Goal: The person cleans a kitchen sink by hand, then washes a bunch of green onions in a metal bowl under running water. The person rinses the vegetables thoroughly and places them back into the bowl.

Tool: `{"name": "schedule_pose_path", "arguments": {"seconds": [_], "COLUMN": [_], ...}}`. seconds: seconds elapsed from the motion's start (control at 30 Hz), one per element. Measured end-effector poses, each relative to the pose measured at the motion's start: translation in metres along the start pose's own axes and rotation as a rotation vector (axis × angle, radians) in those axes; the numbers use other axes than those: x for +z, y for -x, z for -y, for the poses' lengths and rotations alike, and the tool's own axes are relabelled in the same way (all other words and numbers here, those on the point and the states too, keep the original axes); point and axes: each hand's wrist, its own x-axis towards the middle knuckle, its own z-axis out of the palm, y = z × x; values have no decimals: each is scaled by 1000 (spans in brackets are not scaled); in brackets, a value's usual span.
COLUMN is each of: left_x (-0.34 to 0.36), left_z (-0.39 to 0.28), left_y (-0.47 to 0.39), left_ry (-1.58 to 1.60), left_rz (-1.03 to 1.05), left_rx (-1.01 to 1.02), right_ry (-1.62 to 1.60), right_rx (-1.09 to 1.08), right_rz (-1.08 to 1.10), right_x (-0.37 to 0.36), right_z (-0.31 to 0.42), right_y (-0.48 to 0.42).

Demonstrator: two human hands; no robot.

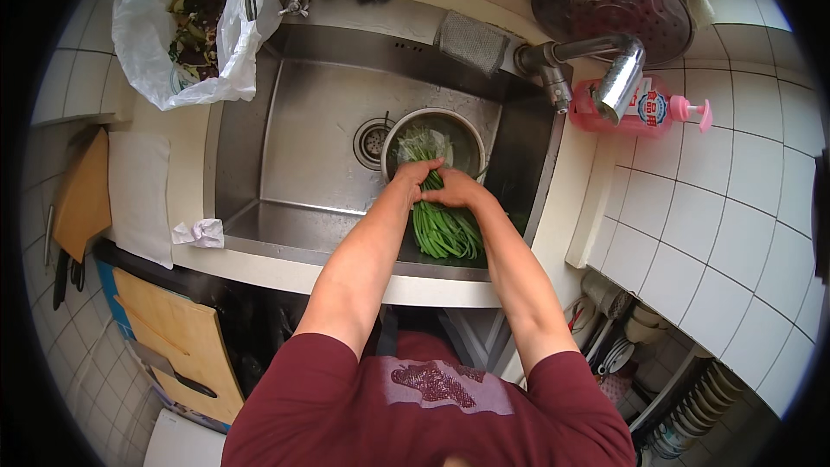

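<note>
Both my hands grip one bunch of long green leafy stalks (444, 231) over the right side of a stainless steel sink (318, 136). My left hand (416, 179) closes round the bunch from the left, and my right hand (459, 187) holds it from the right, thumbs close together. The pale, thin ends (418, 139) lie over a round metal bowl (482, 143) that holds water. The green ends fan out below my hands, towards the sink's near wall. The bowl stands beside the drain (373, 144). My palms are hidden.
A chrome faucet (619, 87) reaches in from the upper right, near a pink pump bottle (622, 107). A plastic bag of food scraps (142, 45) stands upper left. A grey cloth (472, 41) hangs on the back rim. A cleaver (165, 366) lies on a wooden board (201, 331), lower left.
</note>
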Motion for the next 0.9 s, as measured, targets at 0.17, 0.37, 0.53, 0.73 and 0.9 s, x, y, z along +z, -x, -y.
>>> {"name": "schedule_pose_path", "arguments": {"seconds": [0.17, 0.37, 0.53, 0.73, 0.9], "left_x": [23, 43, 43, 38, 39], "left_z": [4, 6, 6, 14, 13], "left_y": [7, 32, 37, 32, 39], "left_ry": [155, 384, 434, 449, 341], "left_rz": [73, 153, 232, 212, 161], "left_rx": [-8, 102, 94, 157, 269], "right_ry": [-168, -304, -56, -141, -158], "right_rx": [-123, -78, 130, -25, 166], "right_rz": [-323, -688, -750, -664, -365], "right_x": [14, 18, 19, 18, 13], "right_z": [0, 17, 26, 16, 22], "right_y": [50, 76, 82, 67, 62]}}
